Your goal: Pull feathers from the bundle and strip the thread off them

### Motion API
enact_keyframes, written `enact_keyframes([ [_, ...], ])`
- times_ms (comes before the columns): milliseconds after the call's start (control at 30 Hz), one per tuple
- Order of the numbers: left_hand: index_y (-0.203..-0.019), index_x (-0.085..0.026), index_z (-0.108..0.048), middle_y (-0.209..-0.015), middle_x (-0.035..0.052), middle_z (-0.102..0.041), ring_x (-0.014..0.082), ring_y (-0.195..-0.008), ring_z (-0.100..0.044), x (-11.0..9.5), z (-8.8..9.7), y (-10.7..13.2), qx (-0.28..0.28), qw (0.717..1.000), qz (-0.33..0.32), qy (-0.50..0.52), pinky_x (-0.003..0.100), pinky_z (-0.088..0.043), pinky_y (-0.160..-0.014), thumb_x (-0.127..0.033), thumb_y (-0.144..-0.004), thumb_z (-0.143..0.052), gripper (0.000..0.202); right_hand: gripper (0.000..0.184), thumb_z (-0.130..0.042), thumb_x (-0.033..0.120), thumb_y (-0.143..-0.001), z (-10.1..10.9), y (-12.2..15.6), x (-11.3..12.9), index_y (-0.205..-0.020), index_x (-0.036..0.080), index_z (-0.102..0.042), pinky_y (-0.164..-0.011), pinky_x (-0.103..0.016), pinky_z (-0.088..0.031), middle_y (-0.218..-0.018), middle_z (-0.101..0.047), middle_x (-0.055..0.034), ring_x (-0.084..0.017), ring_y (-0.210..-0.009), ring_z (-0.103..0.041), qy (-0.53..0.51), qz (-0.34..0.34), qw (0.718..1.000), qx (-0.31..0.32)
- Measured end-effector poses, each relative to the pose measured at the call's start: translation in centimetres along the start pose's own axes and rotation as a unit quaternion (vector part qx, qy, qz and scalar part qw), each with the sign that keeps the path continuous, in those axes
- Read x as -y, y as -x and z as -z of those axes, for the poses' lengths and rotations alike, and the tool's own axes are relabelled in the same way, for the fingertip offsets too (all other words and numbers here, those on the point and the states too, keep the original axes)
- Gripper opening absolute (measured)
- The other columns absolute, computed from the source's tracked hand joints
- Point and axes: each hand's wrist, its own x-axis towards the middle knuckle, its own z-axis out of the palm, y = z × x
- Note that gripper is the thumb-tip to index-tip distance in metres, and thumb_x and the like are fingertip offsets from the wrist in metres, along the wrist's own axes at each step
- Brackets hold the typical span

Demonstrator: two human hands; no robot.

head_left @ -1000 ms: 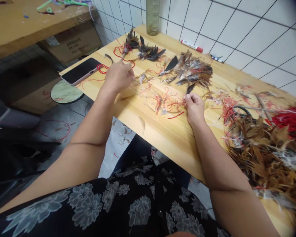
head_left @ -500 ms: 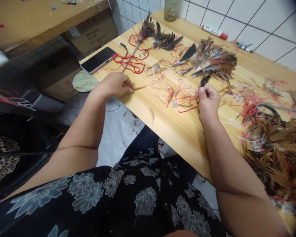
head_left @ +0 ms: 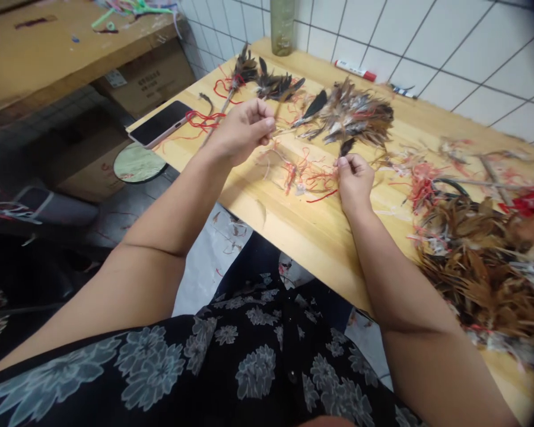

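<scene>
My left hand (head_left: pixel 242 130) is raised above the wooden table (head_left: pixel 320 237), fingers pinched together on a thin light feather that barely shows. My right hand (head_left: pixel 353 181) rests on the table with its fingers closed on the stem of a small dark feather (head_left: pixel 346 146). Between the hands lies a tangle of red thread scraps (head_left: pixel 307 178). Beyond them sits a pile of brown and grey feathers (head_left: pixel 353 115). A stick with dark feathers tied on by red cord (head_left: pixel 234 86) lies at the far left.
A phone (head_left: pixel 160 123) lies at the table's left corner, with a round mirror (head_left: pixel 137 164) below it. A big heap of brown feathers (head_left: pixel 485 261) fills the right side. A bottle (head_left: pixel 282 26) and a red marker (head_left: pixel 356 70) stand by the tiled wall.
My left hand rose from the table's near edge and moved right toward the middle, pinched on a feather. The right hand stayed in place with its dark feather.
</scene>
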Motion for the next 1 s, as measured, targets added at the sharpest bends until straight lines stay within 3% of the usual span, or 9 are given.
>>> enact_keyframes([
  [167, -0.088, -0.018, -0.062, -0.074, -0.0056, -0.063, 0.0096, -0.067, -0.067, 0.4, -8.3, -2.7, 0.084, 0.994, 0.031, 0.059, 0.022, -0.049, -0.069, 0.001, -0.089, -0.092, 0.036, 0.063, -0.077, 0.087, -0.095, 0.1, 0.0, -0.3, -0.081, 0.027, -0.062, -0.069, -0.033, -0.043, -0.071, -0.052, 0.0037, -0.015, -0.07, -0.05, -0.046, -0.038, 0.998, 0.012],
  [233, -0.085, -0.017, -0.063, -0.071, -0.0043, -0.065, 0.0105, -0.065, -0.069, 1.5, -10.4, -3.1, 0.123, 0.99, 0.033, 0.062, 0.021, -0.051, -0.067, 0.002, -0.086, -0.093, 0.036, 0.065, -0.075, 0.09, -0.094, 0.0, -0.1, -0.4, -0.083, 0.027, -0.062, -0.07, -0.033, -0.044, -0.072, -0.053, 0.0037, -0.016, -0.071, -0.05, -0.048, -0.045, 0.998, 0.013],
  [333, -0.082, -0.016, -0.066, -0.068, -0.002, -0.068, 0.0102, -0.061, -0.066, 2.8, -12.1, -3.1, 0.16, 0.985, 0.032, 0.062, 0.019, -0.051, -0.064, 0.003, -0.085, -0.089, 0.03, 0.065, -0.073, 0.09, -0.096, -0.1, -0.3, -0.6, -0.084, 0.027, -0.06, -0.075, -0.033, -0.049, -0.075, -0.058, 0.0027, -0.016, -0.075, -0.054, -0.066, -0.066, 0.996, 0.002],
  [500, -0.08, -0.017, -0.067, -0.068, -0.0023, -0.067, 0.0099, -0.061, -0.063, 3.5, -12.5, -2.6, 0.156, 0.985, 0.031, 0.072, 0.019, -0.051, -0.064, 0.004, -0.084, -0.081, 0.026, 0.052, -0.076, 0.072, -0.104, -0.2, 0.1, -0.1, -0.083, 0.027, -0.061, -0.08, -0.034, -0.05, -0.078, -0.063, 0.0019, -0.018, -0.079, -0.057, -0.023, -0.077, 0.997, -0.001],
  [700, -0.085, -0.018, -0.066, -0.074, -0.0032, -0.069, 0.0122, -0.068, -0.066, 4.1, -11.9, -2.4, 0.159, 0.983, 0.035, 0.082, 0.022, -0.055, -0.074, 0.002, -0.077, -0.087, 0.029, 0.034, -0.079, 0.043, -0.105, 0.2, 0.8, 1.0, -0.08, 0.027, -0.063, -0.086, -0.035, -0.05, -0.075, -0.063, 0.0016, -0.02, -0.082, -0.059, 0.051, -0.071, 0.996, 0.005],
  [833, -0.089, -0.019, -0.068, -0.077, -0.003, -0.071, 0.0143, -0.071, -0.069, 4.4, -11.5, -2.3, 0.186, 0.979, 0.043, 0.076, 0.025, -0.057, -0.078, -0.002, -0.077, -0.094, 0.033, 0.033, -0.077, 0.04, -0.105, 0.4, 0.8, 1.0, -0.08, 0.027, -0.061, -0.091, -0.037, -0.052, -0.081, -0.067, -0.0003, -0.021, -0.087, -0.061, 0.079, -0.059, 0.995, 0.002],
  [1000, -0.076, -0.018, -0.064, -0.072, -0.0024, -0.067, 0.013, -0.067, -0.063, 4.6, -11.4, -2.2, 0.189, 0.979, 0.05, 0.057, 0.024, -0.053, -0.073, -0.001, -0.078, -0.088, 0.03, 0.031, -0.074, 0.035, -0.105, 0.6, 1.0, 1.2, -0.08, 0.028, -0.057, -0.096, -0.04, -0.053, -0.087, -0.067, -0.0027, -0.024, -0.092, -0.063, 0.123, -0.034, 0.992, 0.015],
])
